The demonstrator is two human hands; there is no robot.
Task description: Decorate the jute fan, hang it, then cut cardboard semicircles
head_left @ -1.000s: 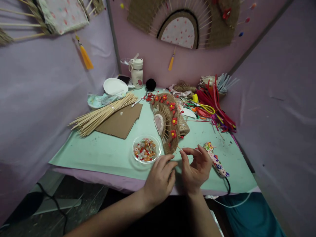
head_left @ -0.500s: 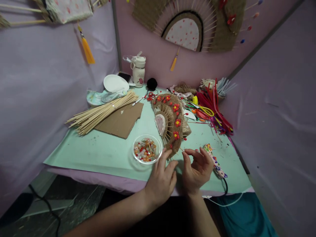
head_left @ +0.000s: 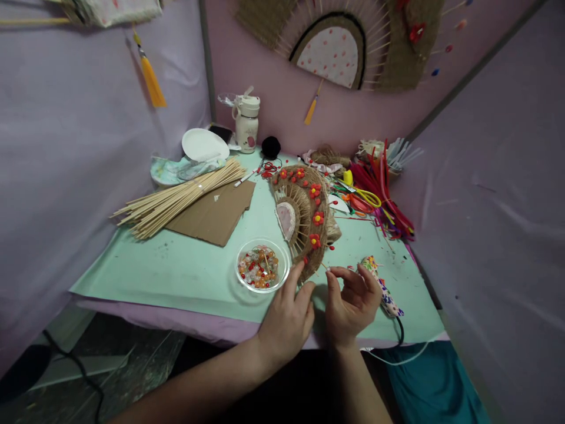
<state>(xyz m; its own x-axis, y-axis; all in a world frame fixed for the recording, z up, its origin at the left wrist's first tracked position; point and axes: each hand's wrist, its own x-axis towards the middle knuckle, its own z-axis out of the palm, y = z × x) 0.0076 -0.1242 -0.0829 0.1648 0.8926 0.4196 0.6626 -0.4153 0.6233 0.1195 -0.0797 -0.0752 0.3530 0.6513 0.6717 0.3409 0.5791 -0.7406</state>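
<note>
Reaching farther up than a second ago, my left hand point(head_left: 285, 321) sits half-open, forefinger against the fan point(head_left: 316, 203) on the table point(head_left: 176, 274); my curled right hand point(head_left: 353, 306) pinches a thin stick point(head_left: 324, 267) beside the fan's lower edge.

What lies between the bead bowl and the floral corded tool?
In the head view, from the bowl across: the left hand, the lower end of the fan, then the right hand.
</note>
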